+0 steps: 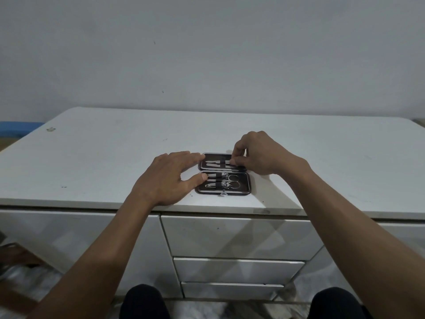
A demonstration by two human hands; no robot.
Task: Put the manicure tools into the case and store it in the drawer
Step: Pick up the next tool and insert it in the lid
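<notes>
A dark manicure case [243, 187] lies flat and opened out on the white cabinet top [92, 162], near its front edge. In its near half sit small scissors [233, 181], clippers and slim metal tools under a strap. Its far half [213, 158] holds a few flat metal tools [212, 164]. My left hand [170, 178] lies flat at the case's left side, fingertips touching the far half's corner and thumb against the near half. My right hand [259, 153] hovers over the far half's right end, pinching a thin metal tool between thumb and fingers.
Below the top, three white drawers [239, 238] are stacked, all closed, straight under the case. A plain cabinet panel [80, 245] stands to their left. A pale wall rises behind. My knees show at the bottom edge.
</notes>
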